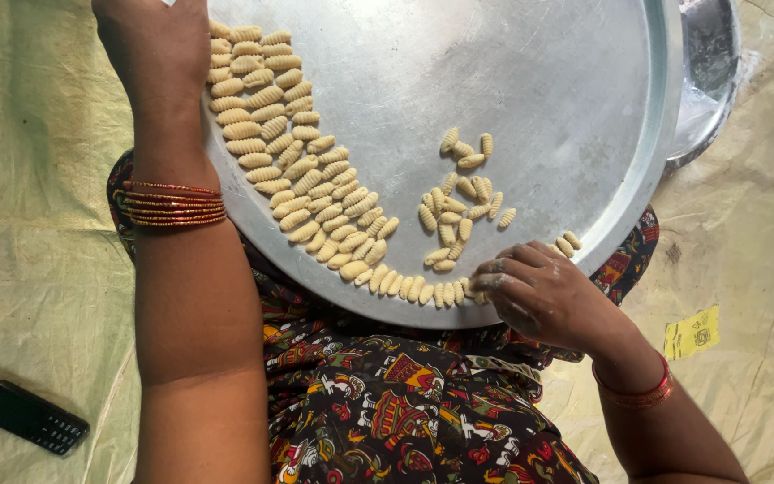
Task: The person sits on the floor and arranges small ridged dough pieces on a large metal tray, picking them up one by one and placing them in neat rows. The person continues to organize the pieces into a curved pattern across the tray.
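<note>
A large round metal tray (530, 81) rests on my lap. Several small ridged, shell-shaped dough pieces (302, 170) lie in curved rows along its left and near rim, and a loose cluster of dough pieces (459, 202) sits near the middle. My right hand (539, 291) rests at the tray's near rim, its flour-dusted fingertips pinched at the end of the row of pieces. My left hand (159, 45) lies over the tray's far-left rim, its fingers out of view. Red and gold bangles (172, 203) circle my left wrist.
A black keypad phone (29, 417) lies on the pale woven mat at lower left. A second metal dish with clear plastic (705, 72) pokes out behind the tray at upper right. A yellow paper scrap (692, 332) lies on the mat at right.
</note>
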